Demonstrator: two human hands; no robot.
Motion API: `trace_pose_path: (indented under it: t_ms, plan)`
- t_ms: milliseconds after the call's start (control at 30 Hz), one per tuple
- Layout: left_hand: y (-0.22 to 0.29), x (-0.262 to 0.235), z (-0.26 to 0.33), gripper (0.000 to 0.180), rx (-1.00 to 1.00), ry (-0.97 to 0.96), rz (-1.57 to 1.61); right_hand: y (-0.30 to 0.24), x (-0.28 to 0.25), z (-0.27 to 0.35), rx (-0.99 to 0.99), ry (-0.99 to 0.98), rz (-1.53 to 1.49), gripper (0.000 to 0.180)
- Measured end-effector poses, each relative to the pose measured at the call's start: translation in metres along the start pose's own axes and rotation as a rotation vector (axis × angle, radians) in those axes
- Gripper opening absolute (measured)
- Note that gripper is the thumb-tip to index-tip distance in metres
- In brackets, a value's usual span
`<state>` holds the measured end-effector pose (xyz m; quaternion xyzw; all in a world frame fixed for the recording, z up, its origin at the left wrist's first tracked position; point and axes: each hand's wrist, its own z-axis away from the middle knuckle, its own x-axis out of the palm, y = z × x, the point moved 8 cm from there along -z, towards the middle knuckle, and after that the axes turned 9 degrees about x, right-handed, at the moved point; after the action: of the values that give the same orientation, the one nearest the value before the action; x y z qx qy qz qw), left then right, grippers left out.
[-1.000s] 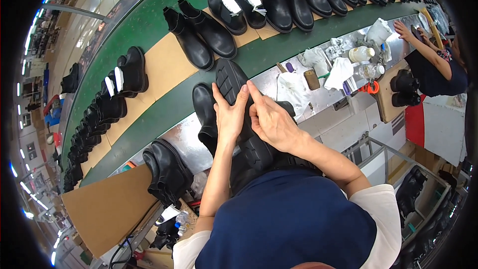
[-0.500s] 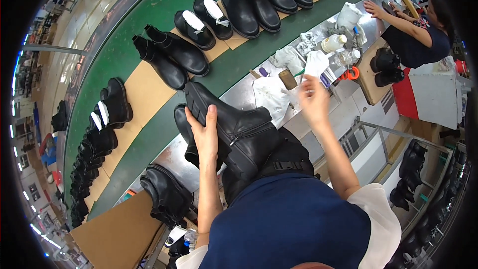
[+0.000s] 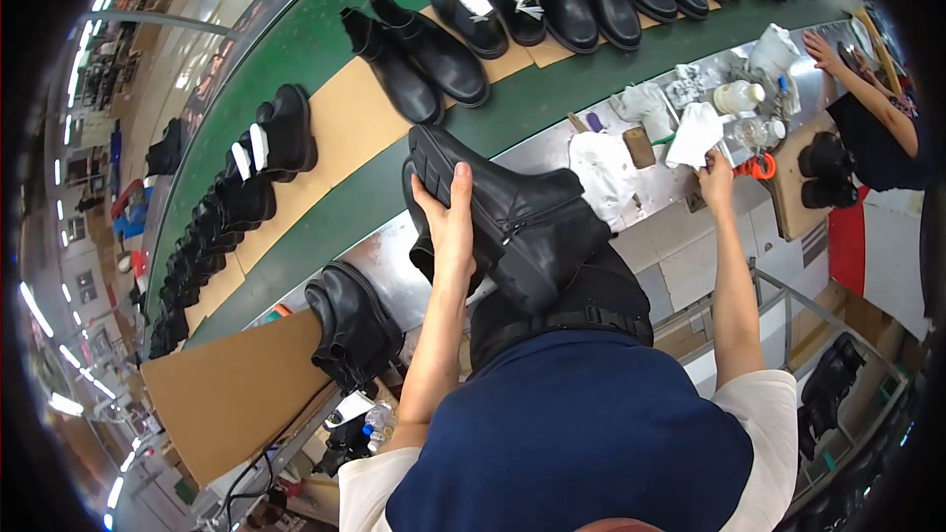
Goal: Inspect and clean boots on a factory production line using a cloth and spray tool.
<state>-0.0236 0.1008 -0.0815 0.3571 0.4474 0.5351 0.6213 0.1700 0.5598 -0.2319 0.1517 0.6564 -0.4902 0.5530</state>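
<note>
My left hand point(image 3: 451, 227) grips a black ankle boot point(image 3: 537, 202) with a side zipper, tilted above my lap, its thumb and fingers across the front part. Part of a second black boot point(image 3: 420, 254) shows behind that hand, mostly hidden. Out on the metal bench, my right hand point(image 3: 717, 180) is closed at the near edge of a crumpled white cloth point(image 3: 696, 131). What its fingers pinch is too small to make out. Close by lie orange-handled scissors point(image 3: 757, 167), a clear bottle point(image 3: 757, 130) and a brown block point(image 3: 639, 148).
Black boots and shoes point(image 3: 424, 54) line the green conveyor point(image 3: 296, 34) on cardboard sheets. Another white cloth point(image 3: 601, 172) lies on the bench. A pair of boots point(image 3: 355, 320) stands by a cardboard panel point(image 3: 236, 384) at left. A co-worker's arm point(image 3: 867, 94) reaches in at far right.
My right hand has come down onto the bench beside the white cloth, from a blurred reach above it. The left hand keeps its hold on the boot. The whole view has shifted.
</note>
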Motion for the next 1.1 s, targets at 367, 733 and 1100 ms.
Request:
trace_pose_path:
  t_ms: [367,733,1100]
  plan:
    - [0.026,-0.033,-0.005,0.109,0.195,0.371,0.251,-0.050,-0.041,0.037,0.231,-0.349,0.432,0.024]
    - [0.057,-0.047,0.005,0.096,0.345,0.489,0.639,-0.259,-0.100,0.137,-0.076,-0.469,-0.469,0.028]
    - [0.088,-0.062,0.022,0.079,0.680,0.522,0.603,-0.400,-0.057,0.235,-0.440,-0.763,-0.686,0.027]
